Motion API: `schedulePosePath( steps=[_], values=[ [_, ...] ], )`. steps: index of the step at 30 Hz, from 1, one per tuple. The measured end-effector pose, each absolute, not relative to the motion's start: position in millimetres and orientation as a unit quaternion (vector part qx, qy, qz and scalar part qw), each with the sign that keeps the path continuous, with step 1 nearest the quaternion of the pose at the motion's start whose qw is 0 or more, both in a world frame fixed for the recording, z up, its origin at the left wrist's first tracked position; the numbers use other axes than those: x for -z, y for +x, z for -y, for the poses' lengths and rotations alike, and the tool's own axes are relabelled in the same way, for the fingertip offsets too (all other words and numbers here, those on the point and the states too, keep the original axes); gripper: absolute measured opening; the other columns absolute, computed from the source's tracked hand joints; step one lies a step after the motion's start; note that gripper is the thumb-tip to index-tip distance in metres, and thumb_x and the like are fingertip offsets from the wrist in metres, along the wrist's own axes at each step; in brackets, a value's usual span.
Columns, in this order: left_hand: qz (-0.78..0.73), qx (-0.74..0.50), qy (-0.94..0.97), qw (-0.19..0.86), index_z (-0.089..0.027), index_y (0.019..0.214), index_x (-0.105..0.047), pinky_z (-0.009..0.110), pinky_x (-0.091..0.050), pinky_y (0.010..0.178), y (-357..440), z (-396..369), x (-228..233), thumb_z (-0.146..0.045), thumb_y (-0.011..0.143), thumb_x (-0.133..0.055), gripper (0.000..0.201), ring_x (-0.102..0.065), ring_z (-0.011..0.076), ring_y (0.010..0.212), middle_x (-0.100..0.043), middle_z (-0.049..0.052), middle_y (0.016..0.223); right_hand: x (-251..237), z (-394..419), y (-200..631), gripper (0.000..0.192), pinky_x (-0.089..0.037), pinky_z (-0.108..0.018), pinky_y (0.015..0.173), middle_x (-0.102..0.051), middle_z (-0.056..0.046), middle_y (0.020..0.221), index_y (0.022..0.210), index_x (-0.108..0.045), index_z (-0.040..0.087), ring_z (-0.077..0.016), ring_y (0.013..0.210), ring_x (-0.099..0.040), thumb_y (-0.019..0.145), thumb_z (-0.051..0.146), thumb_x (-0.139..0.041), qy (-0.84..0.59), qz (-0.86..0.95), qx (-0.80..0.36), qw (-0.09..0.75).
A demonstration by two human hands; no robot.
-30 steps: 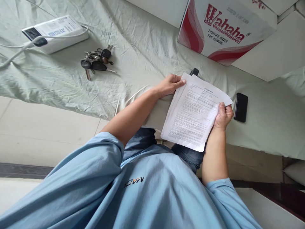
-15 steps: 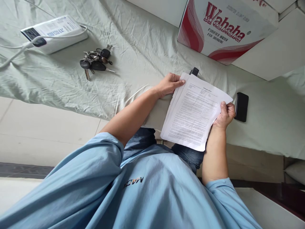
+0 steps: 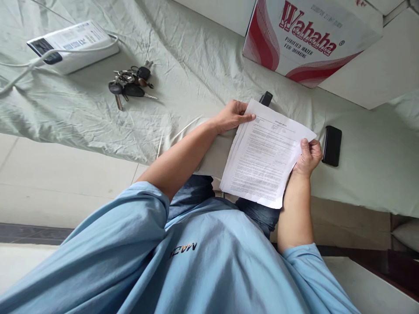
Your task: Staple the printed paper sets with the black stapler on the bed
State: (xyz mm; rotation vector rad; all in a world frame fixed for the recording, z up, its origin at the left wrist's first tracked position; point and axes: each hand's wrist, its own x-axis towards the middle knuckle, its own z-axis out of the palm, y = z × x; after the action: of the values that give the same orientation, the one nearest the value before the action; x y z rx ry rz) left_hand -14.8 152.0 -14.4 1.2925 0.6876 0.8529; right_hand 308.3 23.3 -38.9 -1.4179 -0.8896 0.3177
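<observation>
Two bare hands are holding a thin sheaf of white printed paper sheets (image 3: 265, 159) between them, over the edge of a surface draped in a wrinkled pale green cloth (image 3: 183, 65). The left hand (image 3: 233, 116) is lying flat along the sheaf's upper left edge — fingers stretched out, tips pressing on the top sheet. The right hand (image 3: 308, 156) is closing on the sheaf's right edge, thumb over the front and the curled fingers behind it. The sheets are fanning slightly at the left side and hanging down toward dark blue jeans (image 3: 258, 213).

Just beyond the right hand a flat black rectangular phone (image 3: 331, 145) is lying on the cloth, near the knuckles but apart from them. Just past the left hand's fingertips a small black object (image 3: 266, 98) is peeking out from behind the paper — too hidden to identify. Well away past the left hand, a bunch of metal keys with black fobs (image 3: 129, 85) is resting, and farther still a white oblong box with a white cable across it (image 3: 73, 43). Beyond both hands a red-and-white cardboard carton printed "Wahaha" (image 3: 307, 37) is sitting.
</observation>
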Motion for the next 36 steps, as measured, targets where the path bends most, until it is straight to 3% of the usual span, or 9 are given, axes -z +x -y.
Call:
schedulePosePath(
  steps=[10,18,21,25,28,30,32,33,36],
  values=[
    [-0.302,-0.378,0.586,0.65,-0.013,0.127,-0.08,0.047,-0.069,0.116,-13.2,-152.9,11.5,-0.048,0.089,-0.104,0.057,-0.085,0.0347,0.124,-0.087,0.012,0.109,37.8,-22.2,309.4,0.058,-0.066,-0.044,0.096,-0.064,0.004,0.083,0.087,-0.068,0.027,-0.0209,0.086,-0.069,0.079,0.077,-0.095,-0.639,0.396,-0.132,0.646],
    [-0.29,-0.35,0.601,0.657,-0.011,0.114,-0.081,0.047,-0.068,0.116,-15.3,-156.9,19.0,-0.049,0.089,-0.105,0.052,-0.085,0.0323,0.116,-0.086,0.012,0.103,48.9,-28.0,314.5,0.053,-0.064,-0.045,0.099,-0.065,0.001,0.092,0.094,-0.069,0.027,-0.024,0.099,-0.073,0.082,0.071,-0.095,-0.621,0.395,-0.156,0.659],
    [-0.286,-0.346,0.602,0.661,-0.012,0.112,-0.082,0.047,-0.067,0.116,-14.3,-159.6,23.0,-0.049,0.089,-0.105,0.049,-0.086,0.0321,0.115,-0.086,0.011,0.101,36.5,-19.6,317.8,0.051,-0.062,-0.036,0.08,-0.066,0.002,0.093,0.1,-0.072,0.028,-0.0179,0.085,-0.068,0.082,0.069,-0.096,-0.593,0.375,-0.215,0.679],
    [-0.28,-0.352,0.601,0.661,-0.012,0.112,-0.083,0.045,-0.067,0.114,-9.0,-163.3,29.3,-0.047,0.089,-0.104,0.047,-0.085,0.0329,0.117,-0.086,0.011,0.1,-5.4,50.1,328.2,0.039,-0.036,-0.021,0.049,-0.062,0.004,0.074,0.086,-0.078,0.026,-0.008,0.055,-0.046,0.084,0.056,-0.102,-0.543,0.377,-0.367,0.654],
    [-0.276,-0.357,0.598,0.663,-0.013,0.113,-0.083,0.046,-0.068,0.113,-4.1,-165.2,32.0,-0.046,0.087,-0.105,0.046,-0.086,0.0335,0.116,-0.086,0.011,0.1,-28.2,133.7,331.5,0.038,-0.033,-0.024,0.042,-0.063,0.001,0.059,0.078,-0.086,0.025,-0.0091,0.044,-0.044,0.098,0.057,-0.093,-0.506,0.476,-0.513,0.503],
    [-0.283,-0.363,0.591,0.663,-0.015,0.114,-0.083,0.048,-0.069,0.114,-1.9,-165.2,32.1,-0.046,0.086,-0.106,0.048,-0.087,0.0338,0.116,-0.086,0.01,0.1,-28.0,183.5,321.2,0.039,-0.042,-0.027,0.043,-0.083,-0.009,0.077,0.094,-0.094,0.023,-0.0131,0.05,-0.059,0.1,0.061,-0.092,-0.509,0.469,-0.654,0.306],
    [-0.292,-0.369,0.584,0.662,-0.015,0.114,-0.082,0.049,-0.069,0.115,-1.0,-164.4,31.3,-0.049,0.086,-0.106,0.05,-0.087,0.0339,0.116,-0.086,0.01,0.1,-16.0,216.6,300.5,0.045,-0.055,-0.029,0.052,-0.09,-0.012,0.092,0.109,-0.096,0.023,-0.0169,0.062,-0.072,0.095,0.066,-0.097,-0.538,0.385,-0.73,0.173],
    [-0.295,-0.371,0.582,0.661,-0.015,0.114,-0.082,0.05,-0.069,0.116,-1.1,-163.9,30.8,-0.049,0.086,-0.106,0.05,-0.087,0.0339,0.117,-0.087,0.01,0.1,-7.6,225.5,288.7,0.051,-0.061,-0.03,0.059,-0.092,-0.013,0.1,0.116,-0.096,0.024,-0.0185,0.07,-0.077,0.09,0.067,-0.101,-0.56,0.344,-0.738,0.151],
    [-0.295,-0.371,0.586,0.658,-0.015,0.112,-0.083,0.051,-0.068,0.118,-3.3,-163.1,28.8,-0.051,0.086,-0.105,0.049,-0.087,0.0338,0.116,-0.088,0.011,0.104,15.2,225.4,260.3,0.063,-0.066,-0.032,0.068,-0.094,-0.013,0.12,0.126,-0.094,0.031,-0.0241,0.091,-0.086,0.08,0.073,-0.106,-0.608,0.252,-0.723,0.208]
  ],
)
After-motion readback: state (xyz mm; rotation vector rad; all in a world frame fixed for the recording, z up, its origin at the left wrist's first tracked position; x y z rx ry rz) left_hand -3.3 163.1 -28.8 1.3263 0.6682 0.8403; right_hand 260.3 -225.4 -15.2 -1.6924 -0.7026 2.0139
